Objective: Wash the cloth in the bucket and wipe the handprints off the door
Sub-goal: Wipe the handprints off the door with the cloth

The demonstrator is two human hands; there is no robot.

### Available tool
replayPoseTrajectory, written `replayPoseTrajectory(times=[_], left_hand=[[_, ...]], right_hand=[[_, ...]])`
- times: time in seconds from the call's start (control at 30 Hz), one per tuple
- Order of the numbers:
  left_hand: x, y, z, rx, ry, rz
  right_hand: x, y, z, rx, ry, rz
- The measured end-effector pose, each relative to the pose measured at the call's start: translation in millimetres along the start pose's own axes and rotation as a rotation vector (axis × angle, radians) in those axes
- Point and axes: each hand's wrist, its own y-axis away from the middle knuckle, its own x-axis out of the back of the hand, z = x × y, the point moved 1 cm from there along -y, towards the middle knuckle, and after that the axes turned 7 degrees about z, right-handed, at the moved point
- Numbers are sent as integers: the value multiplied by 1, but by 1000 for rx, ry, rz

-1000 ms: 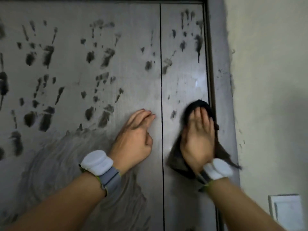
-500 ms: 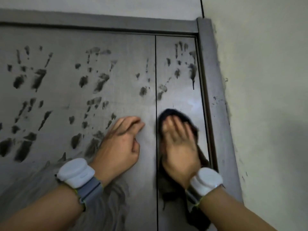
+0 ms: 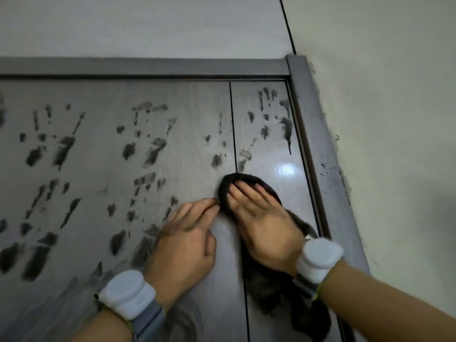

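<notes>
A grey metal door fills the view, split by a vertical seam. Several black handprints cover its upper and left parts; more sit near the top right corner. My right hand presses a dark cloth flat against the door, straddling the seam, fingers straight. The cloth's loose end hangs down under my wrist. My left hand rests on the door just left of the cloth, fingers extended and touching the surface. No bucket is in view.
The grey door frame runs along the top and right side. A pale wall lies to the right, smudged beside the frame. A wet smeared patch marks the door's lower left.
My right hand has slid the cloth left and up, from the narrow right panel to over the seam. My view has tilted up, showing the door's top frame.
</notes>
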Motion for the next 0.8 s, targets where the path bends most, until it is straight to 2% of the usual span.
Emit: replayPoseTrajectory(times=[0.03,0.07,0.2,0.3,0.33,0.43,0.5,0.57,0.63,0.7,0.73,0.8], left_hand=[[3,-3,-1,10,18,2],[6,-6,-2,21,35,1],[26,-15,-25,40,21,24],[31,-28,-43,35,-8,31],[30,-34,-46,32,-11,34],[22,-52,-48,40,7,39],[15,-59,-45,41,5,31],[10,-59,-45,48,-12,24],[9,-56,-44,69,-53,47],[10,-54,-43,68,-78,80],[9,-56,-41,62,-75,95],[9,-59,-40,55,-84,98]], right_hand=[[4,2,13,37,-4,-10],[9,4,27,-13,-17,-20],[20,-4,64,-431,42,38],[9,-40,36,-611,47,86],[4,-55,19,-562,25,92],[-8,-73,-18,-194,-42,53],[-1,-68,2,-79,-63,11],[3,-60,38,-187,-76,42],[8,-63,65,-430,5,84],[3,-79,58,-587,60,138],[0,-88,45,-578,54,142],[-8,-97,12,-324,-5,123]])
